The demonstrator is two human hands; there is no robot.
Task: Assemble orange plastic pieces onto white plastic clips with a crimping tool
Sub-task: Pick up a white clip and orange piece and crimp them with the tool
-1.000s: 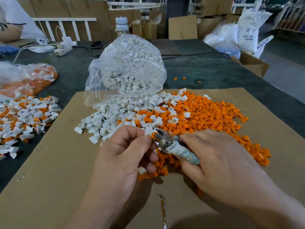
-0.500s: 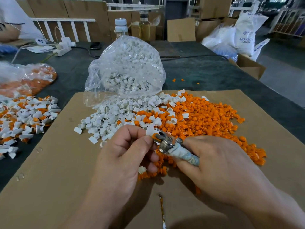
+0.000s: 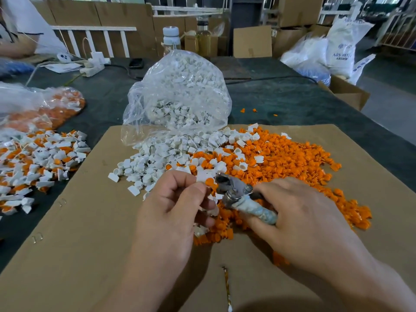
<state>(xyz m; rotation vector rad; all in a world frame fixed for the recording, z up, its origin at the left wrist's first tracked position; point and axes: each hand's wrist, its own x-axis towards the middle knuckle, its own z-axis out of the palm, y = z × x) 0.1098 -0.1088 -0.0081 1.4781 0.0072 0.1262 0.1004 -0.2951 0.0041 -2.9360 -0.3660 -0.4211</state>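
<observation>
My left hand [image 3: 177,206] pinches a white clip with an orange piece [image 3: 209,182] on it, and a few more white clips sit under its curled fingers. My right hand [image 3: 299,219] grips the taped handle of the metal crimping tool [image 3: 238,194], whose jaws reach the orange piece. Behind my hands lie a heap of loose white clips [image 3: 162,158] and a wide heap of orange pieces [image 3: 288,158] on a brown cardboard sheet [image 3: 78,233].
A clear bag of white clips [image 3: 180,95] stands open behind the heaps. At the left lies a pile of assembled white-and-orange parts [image 3: 38,161] and a bag of orange pieces [image 3: 45,109]. A person's sleeve [image 3: 24,25], bottles, boxes and sacks are at the back.
Both hands stay together at the tool's jaws; the tool and clip have shifted only slightly.
</observation>
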